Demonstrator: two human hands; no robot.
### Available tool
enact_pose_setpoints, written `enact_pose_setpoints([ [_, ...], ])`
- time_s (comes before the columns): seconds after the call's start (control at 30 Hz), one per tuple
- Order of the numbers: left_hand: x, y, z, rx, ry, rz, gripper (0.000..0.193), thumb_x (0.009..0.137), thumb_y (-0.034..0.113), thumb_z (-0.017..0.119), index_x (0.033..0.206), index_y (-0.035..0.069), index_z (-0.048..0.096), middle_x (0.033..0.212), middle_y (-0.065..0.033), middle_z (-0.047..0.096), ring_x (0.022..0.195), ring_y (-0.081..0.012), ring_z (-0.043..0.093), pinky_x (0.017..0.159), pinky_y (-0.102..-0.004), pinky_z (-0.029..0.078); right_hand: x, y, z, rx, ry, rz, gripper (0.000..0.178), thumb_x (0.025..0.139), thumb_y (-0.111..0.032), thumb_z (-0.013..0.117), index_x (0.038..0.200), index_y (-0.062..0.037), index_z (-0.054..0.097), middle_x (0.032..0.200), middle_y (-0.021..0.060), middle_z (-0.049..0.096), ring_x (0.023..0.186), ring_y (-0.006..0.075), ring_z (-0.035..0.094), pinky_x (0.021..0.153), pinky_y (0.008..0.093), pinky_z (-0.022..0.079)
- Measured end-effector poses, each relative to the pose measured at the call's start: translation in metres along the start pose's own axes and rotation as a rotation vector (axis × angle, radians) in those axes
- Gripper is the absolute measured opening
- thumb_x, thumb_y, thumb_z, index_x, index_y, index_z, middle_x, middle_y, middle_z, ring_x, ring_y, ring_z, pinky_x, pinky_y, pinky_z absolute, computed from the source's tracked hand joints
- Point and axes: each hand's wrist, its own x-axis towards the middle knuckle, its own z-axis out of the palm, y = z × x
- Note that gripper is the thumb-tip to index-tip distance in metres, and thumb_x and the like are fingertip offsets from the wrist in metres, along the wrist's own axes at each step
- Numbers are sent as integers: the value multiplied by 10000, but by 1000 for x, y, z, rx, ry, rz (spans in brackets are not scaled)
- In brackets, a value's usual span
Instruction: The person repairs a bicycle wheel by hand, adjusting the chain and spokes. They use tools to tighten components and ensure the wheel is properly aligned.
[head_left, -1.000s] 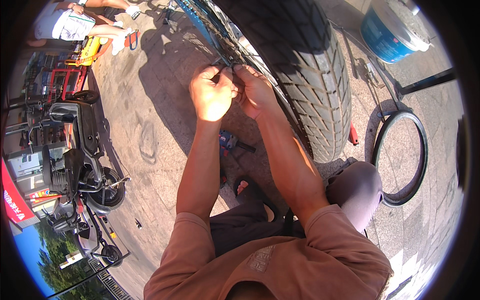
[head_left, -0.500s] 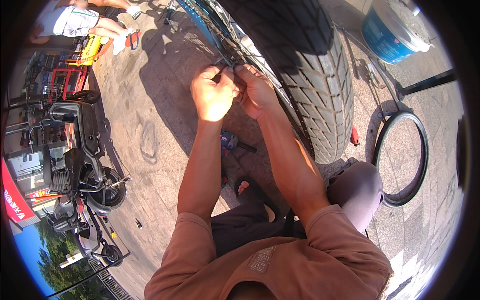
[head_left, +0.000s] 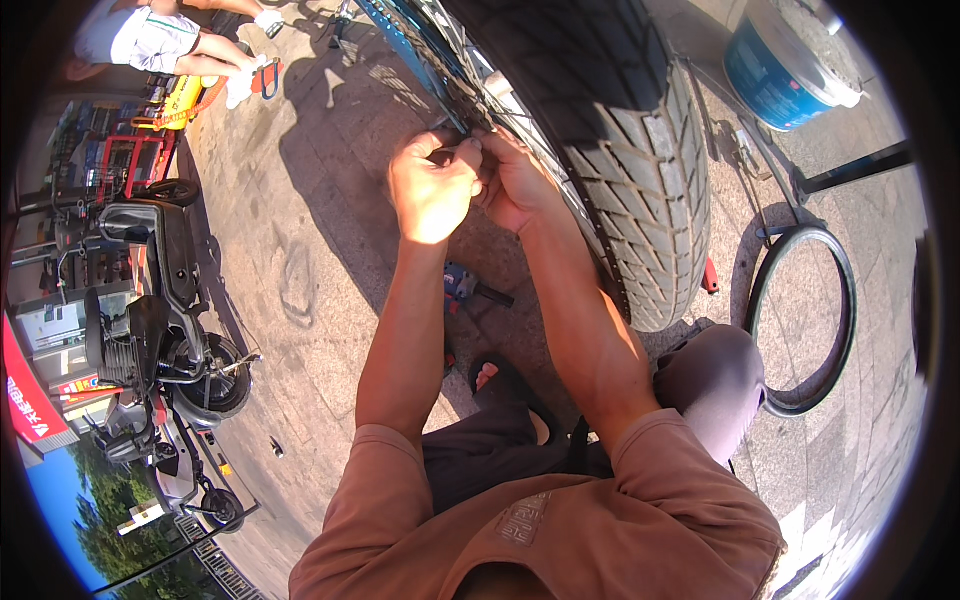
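A big black treaded tyre (head_left: pixel 610 150) on a wheel fills the upper middle. My left hand (head_left: pixel 432 190) and my right hand (head_left: pixel 515 182) are pressed together at the wheel's left side, beside the rim and blue frame (head_left: pixel 415 40). The fingers of both hands are curled on a small dark part (head_left: pixel 470 145) at the rim. What that part is I cannot make out. My forearms rise from the lower edge, and my knee (head_left: pixel 715 370) is bent under the tyre.
A loose black tyre (head_left: pixel 800 320) lies on the paving at right, a blue bucket (head_left: pixel 785 60) behind it. A dark tool (head_left: pixel 470 287) lies on the ground below my hands. Scooters (head_left: pixel 160 330) stand at left. Another person (head_left: pixel 170 40) crouches at top left.
Both hands have stayed at the same spot on the wheel's rim, with only slight finger movement.
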Motion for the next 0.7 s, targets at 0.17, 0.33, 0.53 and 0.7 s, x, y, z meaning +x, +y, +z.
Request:
enact_pose_setpoints([
  [0.17, -2, -2, -1, -120, -7, -9, 131, 829, -6, 657, 946, -66, 661, 655, -59, 638, 523, -79, 567, 454, -230, 436, -4, 3, 1, 3, 6, -42, 104, 985, -158, 503, 1008, -103, 588, 794, 15, 658, 642, 110, 638, 517, 244, 512],
  [0.33, 0, -18, -1, -107, 110, 40, 101, 806, 21, 692, 874, -53, 681, 706, -52, 649, 588, -91, 595, 520, -251, 470, -1, 10, 1, 20, 58, -170, 87, 969, -108, 528, 907, -104, 590, 803, 16, 655, 691, 109, 646, 584, 250, 524],
  [0.53, 4, -44, -5, 257, 207, 302, 120, 776, 76, 717, 831, -28, 694, 821, -104, 641, 686, -172, 629, 615, -298, 492, 1, 15, 4, 27, 88, -231, 110, 971, -87, 513, 887, -81, 584, 846, 34, 658, 772, 117, 652, 674, 248, 531],
  [0.7, 5, -50, -13, 477, 165, 471, 117, 783, 91, 702, 815, -20, 686, 807, -145, 619, 696, -250, 621, 642, -339, 486, -5, 12, 13, 13, 122, -217, 135, 986, -119, 491, 896, -82, 585, 860, 39, 661, 787, 124, 652, 698, 261, 536],
])
